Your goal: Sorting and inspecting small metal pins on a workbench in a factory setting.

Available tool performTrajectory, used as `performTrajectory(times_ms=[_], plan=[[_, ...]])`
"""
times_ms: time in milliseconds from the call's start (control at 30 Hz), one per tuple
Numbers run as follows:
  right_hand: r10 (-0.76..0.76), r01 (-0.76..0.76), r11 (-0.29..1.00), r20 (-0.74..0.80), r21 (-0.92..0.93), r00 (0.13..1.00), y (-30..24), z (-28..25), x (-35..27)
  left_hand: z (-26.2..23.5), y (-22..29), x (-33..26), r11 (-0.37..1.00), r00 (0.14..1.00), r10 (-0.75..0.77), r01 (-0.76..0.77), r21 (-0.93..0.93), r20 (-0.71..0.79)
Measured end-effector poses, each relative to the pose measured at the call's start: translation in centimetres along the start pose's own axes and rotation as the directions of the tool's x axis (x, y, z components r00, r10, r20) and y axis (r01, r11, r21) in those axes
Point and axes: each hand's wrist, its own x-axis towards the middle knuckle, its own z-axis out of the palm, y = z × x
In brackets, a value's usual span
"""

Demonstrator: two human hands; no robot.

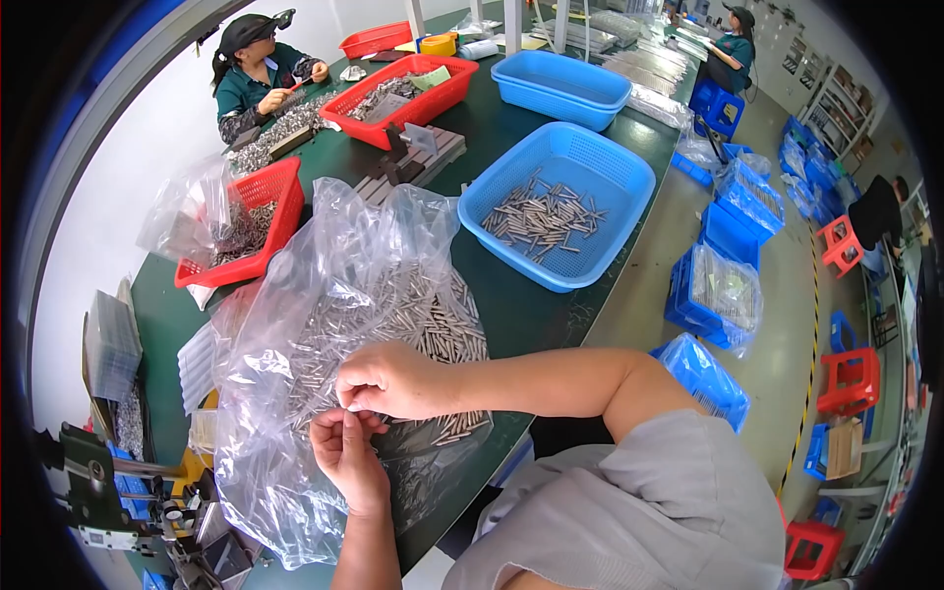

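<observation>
Three red baskets (258, 221), two blue baskets (629, 187), one clear bag (324, 295).

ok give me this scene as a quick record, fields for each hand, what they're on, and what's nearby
left hand: pinching the clear plastic bag
right hand: fingers closed at the bag, beside the left
bag contents: many small metal pins
surface: dark green table
nearby: blue basket with pins, red basket
others: a co-worker seated at the far end
</observation>
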Motion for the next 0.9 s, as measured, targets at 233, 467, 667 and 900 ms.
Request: performTrajectory(times_ms=[233, 467, 667, 900], plan=[[0.030, -0.031, 0.999, 0.030, 0.033, 0.999, 0.4, 0.5, -0.2, 0.2, 0.4, 0.0, 0.995, 0.999, -0.046, 0.048, -0.086, 0.024], [0.158, -0.160, 0.976, 0.025, 0.151, 0.987, -0.7, 0.3, -0.4, -0.2, 0.3, 0.3, 0.987, 0.996, -0.067, 0.076, -0.141, 0.066], [0.133, -0.134, 0.987, 0.020, 0.091, 0.991, -0.3, -0.2, 0.0, -0.8, 0.0, 0.6, 0.951, 0.993, -0.100, 0.116, -0.287, 0.069], [0.142, -0.136, 0.989, 0.116, -0.055, 0.983, -0.1, -0.6, -0.2, -0.7, 0.0, 0.6, 0.958, 0.991, -0.096, 0.117, -0.260, 0.092]])
